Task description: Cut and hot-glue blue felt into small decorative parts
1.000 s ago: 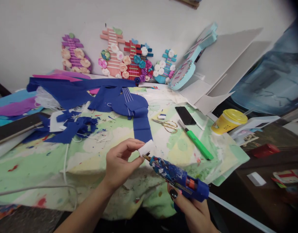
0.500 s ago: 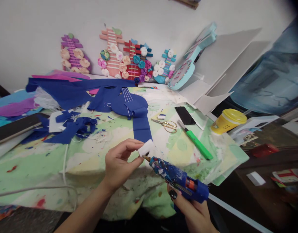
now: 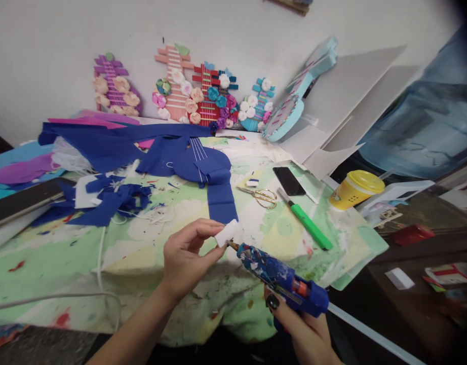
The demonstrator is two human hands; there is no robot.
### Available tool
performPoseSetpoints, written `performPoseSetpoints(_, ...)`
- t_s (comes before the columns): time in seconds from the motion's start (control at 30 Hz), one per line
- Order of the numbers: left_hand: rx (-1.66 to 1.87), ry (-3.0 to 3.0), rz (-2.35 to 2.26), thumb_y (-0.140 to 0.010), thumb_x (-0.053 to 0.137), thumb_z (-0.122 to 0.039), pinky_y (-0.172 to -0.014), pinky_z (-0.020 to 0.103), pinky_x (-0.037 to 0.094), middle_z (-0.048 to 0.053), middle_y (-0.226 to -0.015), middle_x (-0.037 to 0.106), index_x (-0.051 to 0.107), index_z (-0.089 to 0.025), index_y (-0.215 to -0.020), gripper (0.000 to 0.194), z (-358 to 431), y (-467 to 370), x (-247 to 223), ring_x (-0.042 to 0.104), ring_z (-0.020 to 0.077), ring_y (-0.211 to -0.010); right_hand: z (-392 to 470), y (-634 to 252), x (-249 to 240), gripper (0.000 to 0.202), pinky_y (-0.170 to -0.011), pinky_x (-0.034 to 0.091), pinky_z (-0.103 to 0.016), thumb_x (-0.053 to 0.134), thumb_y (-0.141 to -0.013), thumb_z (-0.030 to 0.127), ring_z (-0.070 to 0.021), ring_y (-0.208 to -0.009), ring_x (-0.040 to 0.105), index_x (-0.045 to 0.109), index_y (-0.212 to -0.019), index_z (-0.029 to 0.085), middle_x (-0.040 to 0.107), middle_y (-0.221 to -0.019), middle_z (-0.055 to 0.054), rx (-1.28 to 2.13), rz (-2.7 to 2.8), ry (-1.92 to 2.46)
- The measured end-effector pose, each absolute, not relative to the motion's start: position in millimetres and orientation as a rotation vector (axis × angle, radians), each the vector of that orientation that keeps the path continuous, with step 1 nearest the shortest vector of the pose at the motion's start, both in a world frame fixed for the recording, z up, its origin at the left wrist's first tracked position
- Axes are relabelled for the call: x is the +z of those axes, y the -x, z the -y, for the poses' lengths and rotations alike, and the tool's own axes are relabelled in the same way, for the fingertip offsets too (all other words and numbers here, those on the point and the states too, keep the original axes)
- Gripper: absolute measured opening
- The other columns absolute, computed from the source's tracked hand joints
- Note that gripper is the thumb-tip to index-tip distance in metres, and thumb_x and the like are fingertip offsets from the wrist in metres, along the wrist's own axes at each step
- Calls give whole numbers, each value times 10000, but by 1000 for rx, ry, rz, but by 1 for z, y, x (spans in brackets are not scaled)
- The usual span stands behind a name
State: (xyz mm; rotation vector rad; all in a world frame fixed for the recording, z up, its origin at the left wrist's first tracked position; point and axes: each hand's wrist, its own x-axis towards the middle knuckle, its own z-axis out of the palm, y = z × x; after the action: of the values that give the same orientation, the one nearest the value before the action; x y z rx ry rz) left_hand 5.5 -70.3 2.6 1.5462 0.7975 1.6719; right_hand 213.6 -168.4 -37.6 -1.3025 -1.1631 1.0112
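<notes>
Between thumb and fingers, my left hand (image 3: 190,256) pinches a small white rectangular piece (image 3: 226,233), perhaps foam or card. My right hand (image 3: 300,324) is wrapped round the handle of a blue hot glue gun (image 3: 281,276), its body crusted with dried glue and scraps. The metal nozzle tip points at the lower edge of the white piece, touching or very close to it. A clear glue stick (image 3: 370,329) juts from the gun's back. Just beyond my left hand lie a blue strip (image 3: 222,203) and a blue guitar-shaped piece (image 3: 203,162) with white strings.
Gold-handled scissors (image 3: 262,195), a black phone (image 3: 289,181) and a green utility knife (image 3: 311,225) lie to the right, near a yellow cup (image 3: 357,190). Blue scraps (image 3: 115,200) are heaped at left. Decorated guitar shapes (image 3: 174,83) lean on the wall. A white cord (image 3: 100,258) crosses the cloth.
The glue gun's tip has shifted slightly to the right along the edge of the white piece. My left hand keeps its pinch, and the view has moved very little.
</notes>
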Motion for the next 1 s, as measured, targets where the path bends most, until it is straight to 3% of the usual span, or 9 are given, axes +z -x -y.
performPoseSetpoints(0.3, 1673, -1539, -760, -659, 682, 19, -742, 366, 581, 96, -850, 700, 678, -144, -837, 241, 70, -4, 0, 670, 221, -839, 161, -212, -33, 243, -605, 567, -307, 720, -729, 345, -211, -691, 657, 721, -926, 203, 712, -790, -73, 1012, 1043, 1331)
performPoseSetpoints(0.6, 1685, -1541, -800, -639, 696, 15, -728, 310, 582, 82, -828, 702, 682, -147, -808, 235, 70, -7, 2, 673, 190, -812, 169, -212, -34, 263, -653, 566, -318, 724, -733, 301, -230, -791, 656, 711, -982, 217, 705, -869, -95, 1015, 1196, 1288)
performPoseSetpoints(0.87, 1681, -1511, -793, -656, 688, 3, -734, 339, 587, 77, -830, 710, 664, -159, -799, 218, 71, -7, 1, 680, 201, -817, 162, -209, -33, 259, -575, 555, -282, 714, -738, 314, -200, -684, 642, 700, -967, 194, 681, -749, -65, 1000, 1105, 1335)
performPoseSetpoints(1.0, 1679, -1496, -778, -654, 687, 12, -732, 341, 585, 71, -829, 707, 662, -164, -797, 228, 70, -7, 2, 680, 200, -813, 162, -207, -31, 260, -619, 566, -305, 727, -719, 309, -206, -722, 652, 700, -952, 198, 698, -839, -78, 965, 1098, 1341)
